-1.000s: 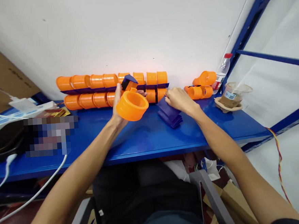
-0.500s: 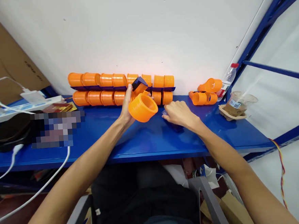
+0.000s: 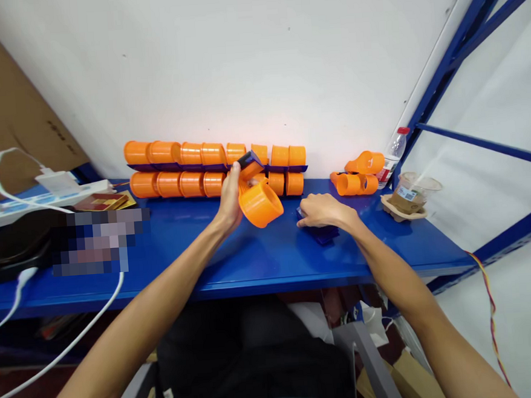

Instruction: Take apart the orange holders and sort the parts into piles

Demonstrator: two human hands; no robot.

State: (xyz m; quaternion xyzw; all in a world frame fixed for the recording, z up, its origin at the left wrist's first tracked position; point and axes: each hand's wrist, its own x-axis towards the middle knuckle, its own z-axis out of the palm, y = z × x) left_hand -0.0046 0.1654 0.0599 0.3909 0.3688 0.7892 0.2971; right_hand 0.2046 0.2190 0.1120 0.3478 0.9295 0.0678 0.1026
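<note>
My left hand (image 3: 230,202) is closed around an orange plastic ring piece (image 3: 261,205), held tilted above the desk. A dark blue plate (image 3: 250,161) shows at the upper end of that piece, by my thumb. To the right, my right hand (image 3: 327,211) has its fingers curled down over a dark blue plastic piece (image 3: 325,234) on the desktop. Its fingertips are partly hidden. Behind my hands, orange rings (image 3: 191,183) stand in two stacked rows with dark blue strips (image 3: 199,166) between them, along the wall.
Loose orange ring pieces (image 3: 359,177) lie at the right rear, near a bottle (image 3: 394,153) and a drink cup (image 3: 408,195) in a cardboard holder. On the left of the blue desk (image 3: 261,266) are a power strip (image 3: 78,192), dark devices (image 3: 18,240) and white cables.
The camera view has shifted slightly. The orange ring piece in my left hand has tipped a little. More of the dark blue piece shows below my right hand.
</note>
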